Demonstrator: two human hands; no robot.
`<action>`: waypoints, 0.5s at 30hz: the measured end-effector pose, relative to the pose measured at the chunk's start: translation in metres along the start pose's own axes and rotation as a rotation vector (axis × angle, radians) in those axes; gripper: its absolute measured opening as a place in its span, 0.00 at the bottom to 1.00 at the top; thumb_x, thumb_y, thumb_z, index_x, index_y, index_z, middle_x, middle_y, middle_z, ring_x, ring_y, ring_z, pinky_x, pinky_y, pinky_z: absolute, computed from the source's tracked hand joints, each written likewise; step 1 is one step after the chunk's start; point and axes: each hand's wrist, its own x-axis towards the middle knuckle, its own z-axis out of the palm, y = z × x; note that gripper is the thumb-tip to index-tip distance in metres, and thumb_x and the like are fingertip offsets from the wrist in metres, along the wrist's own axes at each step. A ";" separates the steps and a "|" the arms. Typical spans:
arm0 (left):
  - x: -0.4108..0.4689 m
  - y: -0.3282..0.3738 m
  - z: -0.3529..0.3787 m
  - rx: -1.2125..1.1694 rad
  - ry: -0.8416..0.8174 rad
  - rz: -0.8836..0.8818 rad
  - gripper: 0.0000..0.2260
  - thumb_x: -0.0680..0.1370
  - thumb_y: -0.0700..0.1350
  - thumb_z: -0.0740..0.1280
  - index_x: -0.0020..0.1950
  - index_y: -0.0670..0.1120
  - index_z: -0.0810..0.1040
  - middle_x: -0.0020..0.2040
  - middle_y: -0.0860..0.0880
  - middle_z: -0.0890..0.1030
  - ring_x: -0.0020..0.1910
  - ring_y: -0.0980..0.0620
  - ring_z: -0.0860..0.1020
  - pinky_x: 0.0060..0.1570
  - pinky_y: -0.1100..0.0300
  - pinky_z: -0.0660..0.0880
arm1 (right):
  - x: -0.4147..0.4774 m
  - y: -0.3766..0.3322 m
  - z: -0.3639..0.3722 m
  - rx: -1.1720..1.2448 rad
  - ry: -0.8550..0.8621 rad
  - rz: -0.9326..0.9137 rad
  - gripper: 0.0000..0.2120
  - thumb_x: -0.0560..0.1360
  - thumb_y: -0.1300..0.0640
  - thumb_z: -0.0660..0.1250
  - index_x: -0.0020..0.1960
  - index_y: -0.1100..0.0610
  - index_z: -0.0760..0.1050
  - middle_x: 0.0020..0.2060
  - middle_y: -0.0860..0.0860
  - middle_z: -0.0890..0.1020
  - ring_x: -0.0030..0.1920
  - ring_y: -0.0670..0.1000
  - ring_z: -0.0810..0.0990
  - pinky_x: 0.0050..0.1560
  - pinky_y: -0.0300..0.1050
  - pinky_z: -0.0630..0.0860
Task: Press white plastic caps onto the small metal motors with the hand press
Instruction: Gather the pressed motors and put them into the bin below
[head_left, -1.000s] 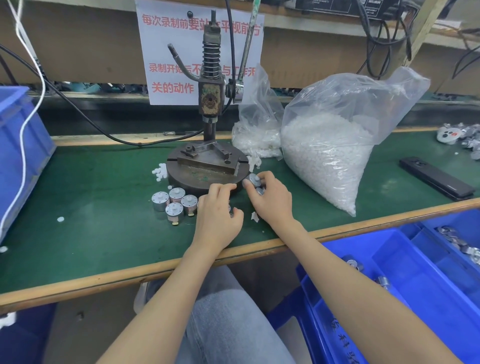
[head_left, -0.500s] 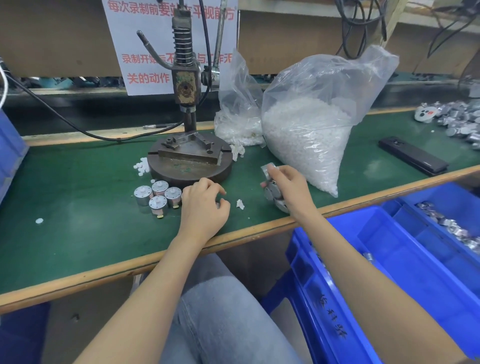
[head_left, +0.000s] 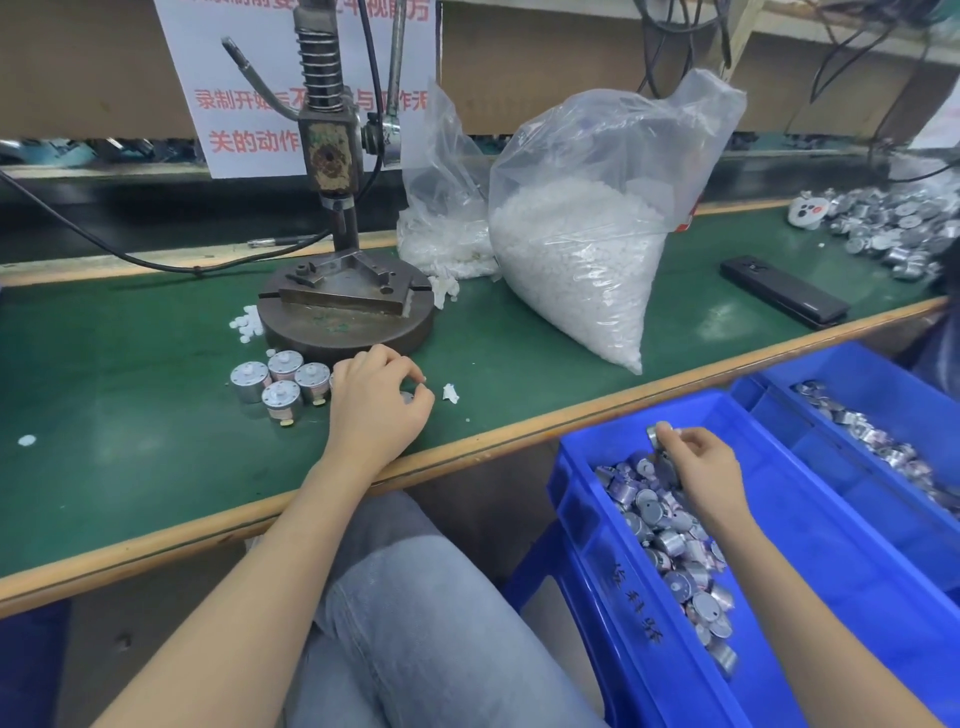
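Green surface (head_left: 130, 415) carries the hand press (head_left: 332, 218) at upper left-centre, with four capped motors (head_left: 281, 397) grouped just below its round base. Left hand (head_left: 376, 410) rests beside them, fingers curled; whether they hold anything cannot be told. Right hand (head_left: 698, 467), at lower right, hovers over the blue bin (head_left: 587, 545), fingers pinching one motor (head_left: 655, 435). White caps (head_left: 566, 260) fill a clear bag at centre.

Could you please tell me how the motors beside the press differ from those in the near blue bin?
The press-side motors are few, standing upright in a tight cluster on the green mat. The bin motors are many, heaped loosely at all angles in the near blue bin. Both are small silver cylinders.
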 end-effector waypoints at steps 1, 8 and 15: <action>0.000 0.000 0.000 -0.002 0.002 -0.002 0.04 0.71 0.41 0.67 0.42 0.45 0.81 0.44 0.49 0.77 0.48 0.47 0.74 0.54 0.58 0.58 | 0.004 0.011 0.004 -0.050 0.019 0.032 0.19 0.75 0.43 0.64 0.49 0.60 0.76 0.40 0.54 0.82 0.43 0.56 0.80 0.47 0.52 0.75; 0.000 -0.001 0.000 -0.020 -0.006 -0.012 0.03 0.71 0.41 0.67 0.41 0.46 0.81 0.43 0.50 0.77 0.47 0.48 0.74 0.54 0.58 0.58 | 0.024 0.058 0.031 -0.173 0.176 0.199 0.21 0.76 0.45 0.63 0.56 0.62 0.73 0.51 0.57 0.80 0.54 0.60 0.76 0.52 0.52 0.72; 0.002 -0.001 0.000 -0.025 -0.014 -0.012 0.12 0.68 0.48 0.59 0.39 0.47 0.81 0.42 0.51 0.78 0.45 0.49 0.74 0.52 0.58 0.59 | 0.018 0.076 0.059 -0.448 0.165 0.154 0.18 0.77 0.49 0.60 0.54 0.65 0.72 0.50 0.65 0.79 0.54 0.64 0.75 0.55 0.58 0.70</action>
